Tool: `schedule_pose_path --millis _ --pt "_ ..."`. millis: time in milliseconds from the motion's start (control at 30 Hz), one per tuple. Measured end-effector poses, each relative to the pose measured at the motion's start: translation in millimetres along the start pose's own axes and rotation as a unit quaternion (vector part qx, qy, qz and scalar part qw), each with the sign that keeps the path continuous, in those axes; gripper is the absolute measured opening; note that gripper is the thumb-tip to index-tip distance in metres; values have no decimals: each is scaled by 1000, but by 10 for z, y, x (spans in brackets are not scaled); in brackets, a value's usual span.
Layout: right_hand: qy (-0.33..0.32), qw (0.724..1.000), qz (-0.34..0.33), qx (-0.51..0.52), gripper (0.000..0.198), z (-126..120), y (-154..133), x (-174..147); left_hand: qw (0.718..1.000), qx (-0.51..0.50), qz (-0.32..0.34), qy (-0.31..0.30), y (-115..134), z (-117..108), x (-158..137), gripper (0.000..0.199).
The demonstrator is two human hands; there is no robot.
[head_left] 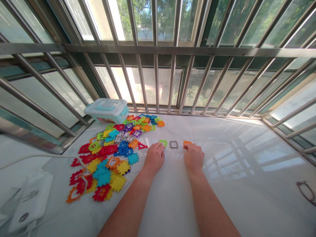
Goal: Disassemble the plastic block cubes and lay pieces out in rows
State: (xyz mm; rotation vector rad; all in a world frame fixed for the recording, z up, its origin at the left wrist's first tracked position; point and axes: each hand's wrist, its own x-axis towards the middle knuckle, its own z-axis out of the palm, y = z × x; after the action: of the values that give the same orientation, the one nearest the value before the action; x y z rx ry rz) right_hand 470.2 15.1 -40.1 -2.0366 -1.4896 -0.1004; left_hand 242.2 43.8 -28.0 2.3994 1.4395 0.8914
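Primary illumination is daylight, admitted through the window panes (165,85) along the top of the frame; from where I stand, overall level is bright. Overexposure is present left of top center, where a wall strip (118,19) clips to white. The glossy white surface (247,207) returns glare and pale window reflections at right. Wide-angle distortion slants the metal bars (156,79) toward both side edges. Fine detail in the colored pieces (103,176) renders soft.

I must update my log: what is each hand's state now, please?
Left hand: at a green piece; grip unclear.
Right hand: at an orange piece; grip unclear.
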Motion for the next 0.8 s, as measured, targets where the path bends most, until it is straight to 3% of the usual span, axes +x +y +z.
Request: schedule_pose_path --millis 133,300,500,667,800 --pt "-15 1000 -15 3 43 46 70 9 1000 -1 -4 3 15 -7 0 31" --pt "16 1000 -14 13 41 -13 -12 6 999 27 -26 26 39 -32 -1 32" --pt "32 999 -7 27 38 -125 -163 10 958 175 -192 120 -91 -177 -11 31" --pt "34 998 -11 55 34 -121 -167 21 940 201 -269 64 -308 -292 30 42" --pt "35 996 -26 84 34 -106 -166 18 940 187 -285 30 -385 -291 75 48"
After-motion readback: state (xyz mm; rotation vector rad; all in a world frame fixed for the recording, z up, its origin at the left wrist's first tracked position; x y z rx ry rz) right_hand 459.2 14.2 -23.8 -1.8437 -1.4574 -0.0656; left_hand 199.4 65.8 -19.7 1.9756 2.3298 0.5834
